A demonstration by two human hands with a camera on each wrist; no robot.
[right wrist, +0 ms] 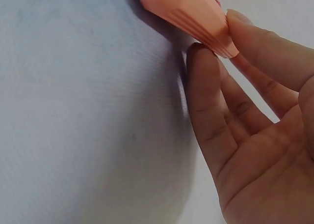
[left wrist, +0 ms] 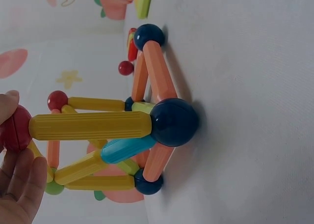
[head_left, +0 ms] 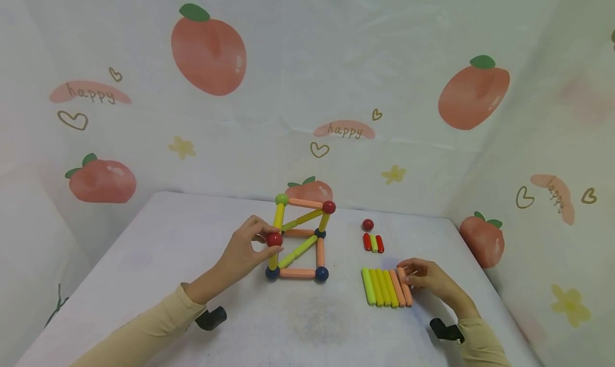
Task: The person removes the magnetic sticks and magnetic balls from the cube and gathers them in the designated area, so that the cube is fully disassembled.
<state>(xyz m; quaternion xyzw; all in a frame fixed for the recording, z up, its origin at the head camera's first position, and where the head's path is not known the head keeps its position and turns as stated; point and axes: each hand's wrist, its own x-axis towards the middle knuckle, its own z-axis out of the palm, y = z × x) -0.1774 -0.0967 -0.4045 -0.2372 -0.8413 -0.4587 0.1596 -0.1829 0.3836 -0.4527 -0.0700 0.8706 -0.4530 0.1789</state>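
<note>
My left hand (head_left: 242,248) pinches a red ball (head_left: 274,240) between thumb and fingers. The ball sits on a yellow rod (left wrist: 91,126) rising from a dark blue ball (left wrist: 174,122) at the near left corner of a frame of rods and balls. That frame has orange rods (head_left: 298,273) along its base, slanting yellow-green rods (head_left: 299,251), and a green ball (head_left: 281,199) and a red ball (head_left: 329,207) on top. At the right, my right hand (head_left: 430,281) pinches the outermost orange rod (head_left: 404,287) of a row lying on the table; its fingertips show in the right wrist view.
Beside the held rod lie another orange rod (head_left: 396,288), several yellow rods (head_left: 380,288) and a light green rod (head_left: 368,287). Behind them are short red and green rods (head_left: 373,243) and a loose red ball (head_left: 368,225). A fruit-printed cloth (head_left: 269,89) hangs behind the white table (head_left: 307,324).
</note>
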